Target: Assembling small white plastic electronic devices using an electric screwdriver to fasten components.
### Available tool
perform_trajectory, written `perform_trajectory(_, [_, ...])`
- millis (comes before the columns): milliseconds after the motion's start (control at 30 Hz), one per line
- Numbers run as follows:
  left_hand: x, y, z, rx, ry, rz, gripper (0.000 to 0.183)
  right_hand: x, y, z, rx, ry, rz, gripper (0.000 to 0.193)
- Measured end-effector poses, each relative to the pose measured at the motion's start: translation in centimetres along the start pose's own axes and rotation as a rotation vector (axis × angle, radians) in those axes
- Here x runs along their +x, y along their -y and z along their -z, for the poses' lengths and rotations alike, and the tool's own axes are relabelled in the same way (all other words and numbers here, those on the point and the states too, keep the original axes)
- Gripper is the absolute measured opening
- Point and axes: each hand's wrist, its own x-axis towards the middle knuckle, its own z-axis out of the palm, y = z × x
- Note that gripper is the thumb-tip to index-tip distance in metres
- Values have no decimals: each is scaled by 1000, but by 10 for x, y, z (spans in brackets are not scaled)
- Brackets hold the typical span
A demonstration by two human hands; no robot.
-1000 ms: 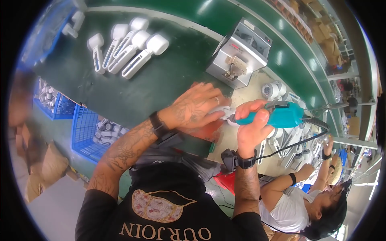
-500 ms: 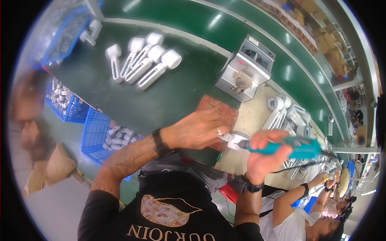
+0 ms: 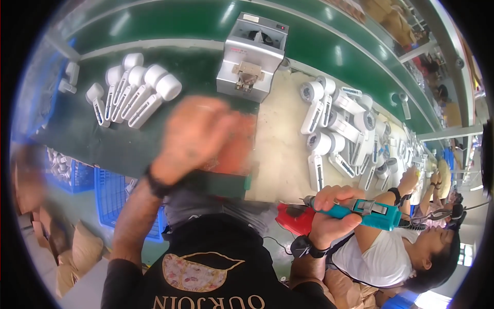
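The right hand (image 3: 333, 217) wraps the teal plastic electric screwdriver (image 3: 383, 215) by the near edge of the green-and-cream counter (image 3: 278, 154), its tip (image 3: 309, 201) best aimed clear of the blurred left hand (image 3: 193, 136), whose grip is unclear.

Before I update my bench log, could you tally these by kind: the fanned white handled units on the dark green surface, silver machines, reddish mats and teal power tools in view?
White handled units, fanned group only: 6
Silver machine: 1
Reddish mat: 1
Teal power tool, in the right hand: 1
Total: 9
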Motion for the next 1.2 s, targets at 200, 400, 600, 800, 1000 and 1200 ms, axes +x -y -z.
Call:
perform_trajectory(200, [34,-116,-143,10,809,-79,42,-7,12,6,33,-92,38,73])
perform_trajectory(400, [14,-114,-188,30,784,12,51,-20,20,23,51,-24,40,73])
perform_trajectory(600, [20,-98,-141,-7,837,181,39,-13,7,16,49,-17,7,67])
perform_trajectory(800, [12,-67,-60,-184,422,-14,25,4,-28,-9,-94,30,-139,80])
perform_trajectory(1000, [-13,-4,-36,-184,201,-160,26,13,-31,-46,-65,71,-149,79])
perform_trajectory(1200, [-19,15,-25,-167,203,-246,32,30,-54,-85,78,213,-120,71])
